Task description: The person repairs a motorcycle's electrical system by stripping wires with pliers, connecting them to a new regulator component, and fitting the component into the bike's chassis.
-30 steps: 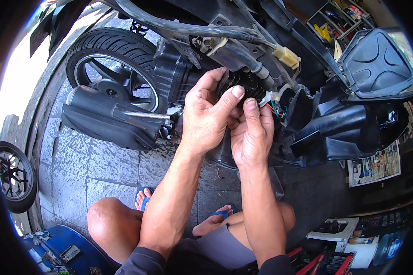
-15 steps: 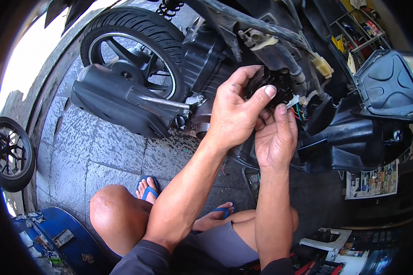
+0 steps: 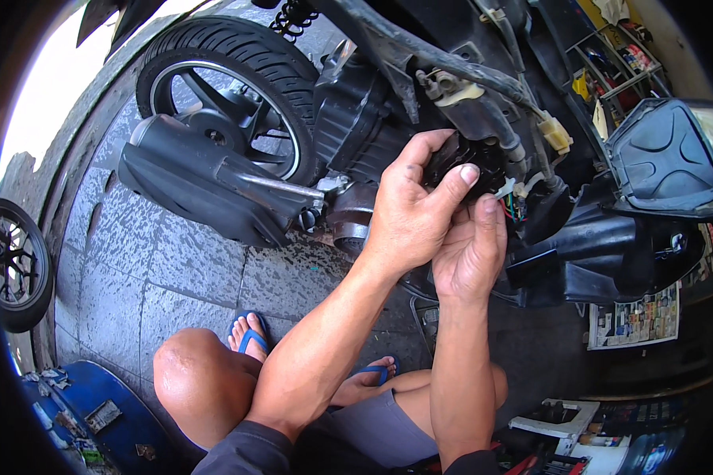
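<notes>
A glossy black ribbed part (image 3: pixel 483 161) is in my left hand (image 3: pixel 412 207), with the thumb pressed on its near side and the fingers wrapped behind it. Just below it, my right hand (image 3: pixel 469 257) is palm up with curled fingers. Its thumb lies beside a small white plastic connector (image 3: pixel 505 188) with red and green wires (image 3: pixel 512 210). What those fingertips grip is partly hidden. Both hands work close under the frame of a partly stripped scooter, near a metal tube (image 3: pixel 451 63) and a cream-coloured plastic piece (image 3: pixel 555 134).
The rear wheel (image 3: pixel 228 103) and black engine cover (image 3: pixel 202 178) are at the left. Black body panels (image 3: pixel 602 245) and a grey-blue cover (image 3: pixel 665 158) lie to the right. A blue drum (image 3: pixel 103 416) is at lower left, a loose wheel (image 3: pixel 22 265) above it. Shelves (image 3: pixel 618 63) stand at upper right.
The view has shifted slightly, so the scooter and floor sit a little differently. Both hands keep their hold, and the black part looks slightly turned.
</notes>
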`<action>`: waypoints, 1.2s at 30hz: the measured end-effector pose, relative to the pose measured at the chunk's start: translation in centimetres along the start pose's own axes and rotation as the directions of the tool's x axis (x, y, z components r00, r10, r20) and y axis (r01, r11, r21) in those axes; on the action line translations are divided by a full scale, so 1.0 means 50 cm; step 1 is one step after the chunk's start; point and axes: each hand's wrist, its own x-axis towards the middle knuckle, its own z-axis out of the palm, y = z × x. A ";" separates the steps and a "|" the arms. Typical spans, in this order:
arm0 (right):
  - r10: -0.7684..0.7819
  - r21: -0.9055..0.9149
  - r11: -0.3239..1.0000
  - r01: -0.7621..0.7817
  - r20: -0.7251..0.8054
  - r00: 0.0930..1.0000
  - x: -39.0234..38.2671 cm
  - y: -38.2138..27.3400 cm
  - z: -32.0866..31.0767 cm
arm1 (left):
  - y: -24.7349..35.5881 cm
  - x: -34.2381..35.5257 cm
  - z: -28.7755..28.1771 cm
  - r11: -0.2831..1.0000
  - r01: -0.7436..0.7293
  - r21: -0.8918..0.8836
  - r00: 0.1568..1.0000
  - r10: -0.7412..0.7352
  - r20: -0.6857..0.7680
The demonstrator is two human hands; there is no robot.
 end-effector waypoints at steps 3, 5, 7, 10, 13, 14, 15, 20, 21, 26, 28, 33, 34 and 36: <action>-0.034 -0.010 0.999 0.034 -0.016 0.999 0.004 0.002 0.008 | -0.004 0.001 0.004 0.999 -0.013 -0.033 1.000 0.012 -0.002; -0.053 -0.001 0.999 0.053 -0.019 0.998 0.008 0.001 0.013 | -0.011 0.001 0.003 0.999 -0.027 -0.045 1.000 0.027 0.001; -0.059 0.007 0.998 0.060 -0.030 0.998 0.010 0.001 0.016 | -0.012 0.000 0.006 0.995 -0.012 -0.098 1.000 0.012 0.000; -0.070 0.032 0.997 0.071 -0.040 0.997 0.011 -0.002 0.020 | -0.007 -0.003 0.010 0.991 -0.009 -0.134 1.000 0.010 0.011; -0.068 0.048 0.996 0.069 -0.038 0.997 0.011 -0.005 0.022 | -0.015 -0.004 0.011 0.989 -0.013 -0.150 1.000 0.014 0.009; -0.071 0.047 0.996 0.073 -0.028 0.997 0.014 -0.005 0.021 | -0.019 -0.002 0.014 0.986 -0.012 -0.167 1.000 0.014 0.011; -0.071 0.044 0.996 0.072 -0.017 0.997 0.017 -0.006 0.018 | -0.021 -0.002 0.016 0.983 -0.010 -0.184 1.000 0.012 0.008; -0.067 0.062 0.996 0.069 -0.042 0.997 0.013 -0.006 0.023 | -0.026 -0.001 0.013 0.985 -0.024 -0.171 1.000 0.026 0.010; -0.072 0.069 0.995 0.074 -0.042 0.997 0.012 -0.006 0.025 | -0.022 -0.003 0.014 0.986 -0.032 -0.162 0.999 0.033 0.005; -0.085 0.091 0.992 0.087 -0.024 0.996 0.008 -0.009 0.029 | -0.017 0.002 0.001 0.994 0.005 -0.106 0.999 0.000 0.048; -0.075 0.106 0.991 0.080 -0.054 0.996 0.010 -0.007 0.029 | -0.002 0.004 -0.011 0.997 0.044 -0.056 0.995 -0.039 0.095; -0.075 0.086 0.993 0.082 -0.086 0.994 0.010 -0.002 0.024 | 0.027 -0.011 -0.066 0.999 0.026 0.030 0.992 -0.022 -0.127; -0.077 0.095 0.992 0.086 -0.092 0.993 0.009 -0.001 0.025 | 0.032 -0.020 -0.075 1.000 0.026 0.014 0.980 -0.023 -0.200; -0.081 0.109 0.990 0.091 -0.096 0.992 0.010 -0.001 0.029 | 0.030 -0.033 -0.100 0.999 0.010 -0.036 0.969 -0.018 -0.244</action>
